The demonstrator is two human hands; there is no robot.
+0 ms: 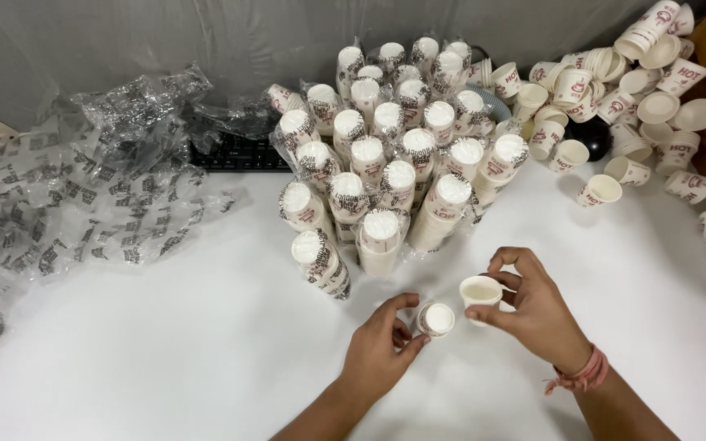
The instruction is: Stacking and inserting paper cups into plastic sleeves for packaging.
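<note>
My left hand [382, 347] grips a short stack of white paper cups [436, 319] with its bottom end turned toward the camera. My right hand [533, 309] pinches a single white paper cup [480, 292] by its rim, mouth up, just right of the stack. Both hands hover low over a white table [165, 343]. A pink band sits on my right wrist.
Several tall stacks of cups in clear printed sleeves [386, 155] stand behind the hands. Loose printed cups [631, 90] lie heaped at the back right. Crumpled empty plastic sleeves [83, 188] cover the left, with a black keyboard [234, 153] partly under them.
</note>
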